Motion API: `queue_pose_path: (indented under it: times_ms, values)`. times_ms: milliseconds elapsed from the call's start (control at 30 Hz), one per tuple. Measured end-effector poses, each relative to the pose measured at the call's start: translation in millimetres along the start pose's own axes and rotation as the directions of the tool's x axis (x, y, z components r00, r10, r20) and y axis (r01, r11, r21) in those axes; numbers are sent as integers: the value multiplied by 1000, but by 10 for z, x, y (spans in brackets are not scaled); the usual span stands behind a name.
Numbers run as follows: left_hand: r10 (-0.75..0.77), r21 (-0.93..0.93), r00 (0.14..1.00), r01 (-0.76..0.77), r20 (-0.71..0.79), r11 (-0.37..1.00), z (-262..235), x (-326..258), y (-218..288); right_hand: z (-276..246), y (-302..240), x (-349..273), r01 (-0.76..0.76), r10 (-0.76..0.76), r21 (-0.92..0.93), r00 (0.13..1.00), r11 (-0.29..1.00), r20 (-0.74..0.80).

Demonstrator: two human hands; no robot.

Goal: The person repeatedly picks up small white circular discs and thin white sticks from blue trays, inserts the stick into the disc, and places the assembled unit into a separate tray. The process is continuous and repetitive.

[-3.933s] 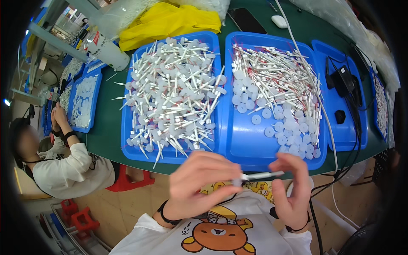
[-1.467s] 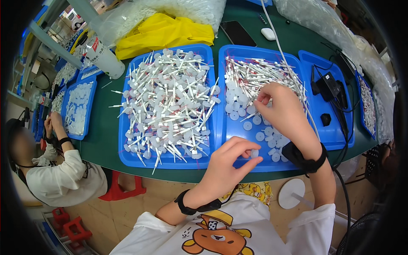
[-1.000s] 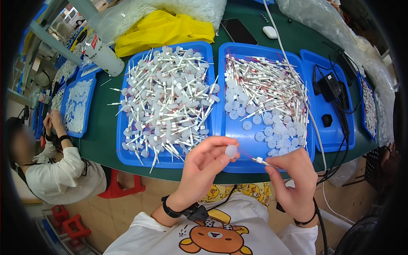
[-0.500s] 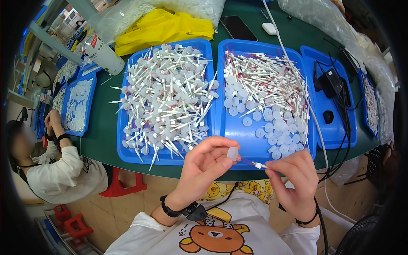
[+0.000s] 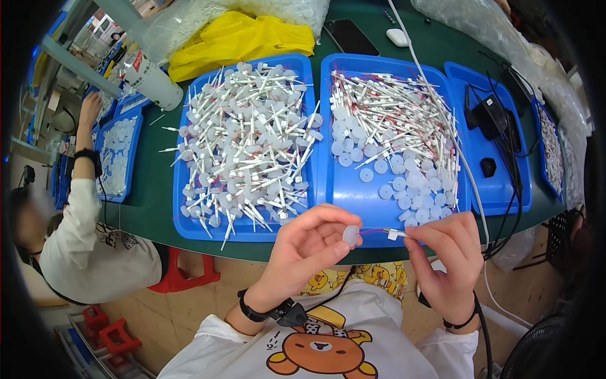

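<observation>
Between the thumb and fingers of my left hand [image 5: 308, 247] is a small translucent white disc [image 5: 351, 236]. My right hand [image 5: 447, 260] pinches a thin white stick-like connector piece [image 5: 395, 234], whose dark metallic tip faces the disc. Thin reddish wires [image 5: 372, 230] run across the gap from the connector piece to the disc. Both hands are above the near edge of the blue trays. Ahead, the middle blue tray [image 5: 356, 218] holds loose discs [image 5: 413, 189] and white sticks [image 5: 385, 114]. In the left blue tray [image 5: 243, 235] lies a heap of sticks with discs on them.
A right-hand tray [image 5: 470, 183] carries a black adapter [image 5: 490, 117] and cables. A white cord [image 5: 435, 101] crosses the middle tray. Behind lie a yellow bag [image 5: 243, 44], a phone [image 5: 351, 39] and a white cup [image 5: 153, 82]. A co-worker [image 5: 95, 234] sits at the left.
My right hand has moved slightly right and up with the connector piece, widening its gap from the disc. My left hand barely shifts. The co-worker's arm has reached farther forward.
</observation>
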State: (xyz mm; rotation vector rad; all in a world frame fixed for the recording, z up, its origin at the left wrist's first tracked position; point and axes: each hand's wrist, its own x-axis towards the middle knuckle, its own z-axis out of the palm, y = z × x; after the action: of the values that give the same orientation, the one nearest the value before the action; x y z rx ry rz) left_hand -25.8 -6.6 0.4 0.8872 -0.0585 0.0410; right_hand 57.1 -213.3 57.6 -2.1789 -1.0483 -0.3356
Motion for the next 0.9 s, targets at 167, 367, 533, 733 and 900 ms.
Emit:
queue_pose_path:
  times_ms: [167,367,533,733,900]
  values:
    - [15,34,1000,-14,-5,999,10,10,-20,-35,-22,-27,38,-38,-43,999,998,-4]
    - [50,144,994,-36,-94,989,28,17,-77,-33,-48,-93,170,-171,-90,985,981,-1]
    - [53,139,998,-47,-34,989,12,15,-67,-18,-32,-110,165,-166,-24,984,986,-61]
    - [27,15,999,-28,44,999,-23,-21,-67,-53,-41,-99,156,-158,-25,982,987,-105]
    - [23,-22,997,-22,68,1000,-27,-17,-83,-60,-23,-127,163,-165,-23,979,986,-123]
